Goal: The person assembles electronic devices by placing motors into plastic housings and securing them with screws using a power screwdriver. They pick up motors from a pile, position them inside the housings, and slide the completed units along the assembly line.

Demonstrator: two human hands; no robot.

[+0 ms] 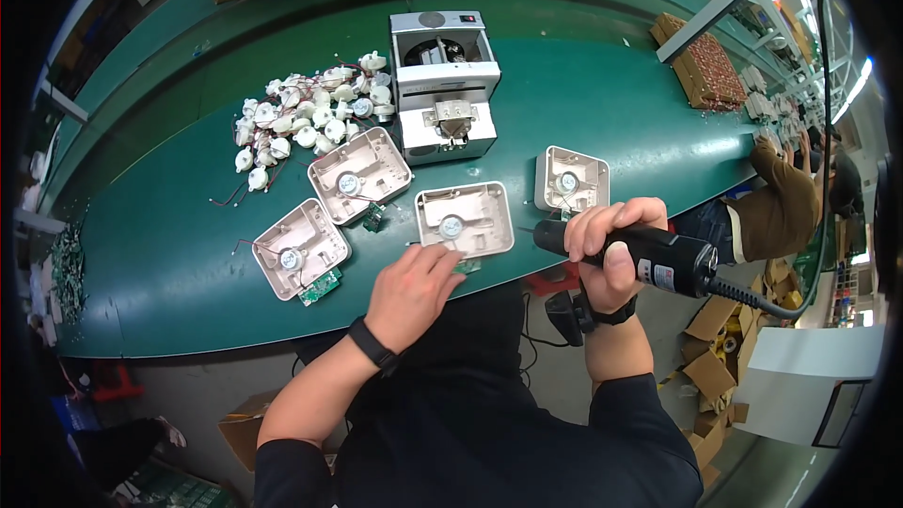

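"Black shirt lies nearest. Hand status?"

"Right hand: wrapped around the corded driver. Left hand: half-curled at the centre housing's near edge on the surface; grip cannot be told."

"Failure risk?"

"Driver tip skidding — likely cause, an unsteadied housing — could damage the green board."

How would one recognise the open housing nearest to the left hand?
On the green table, find the white machine. On its near side lies an open pale housing. Unlike two housings to its left and another housing to its right, it has the left hand at its near edge.
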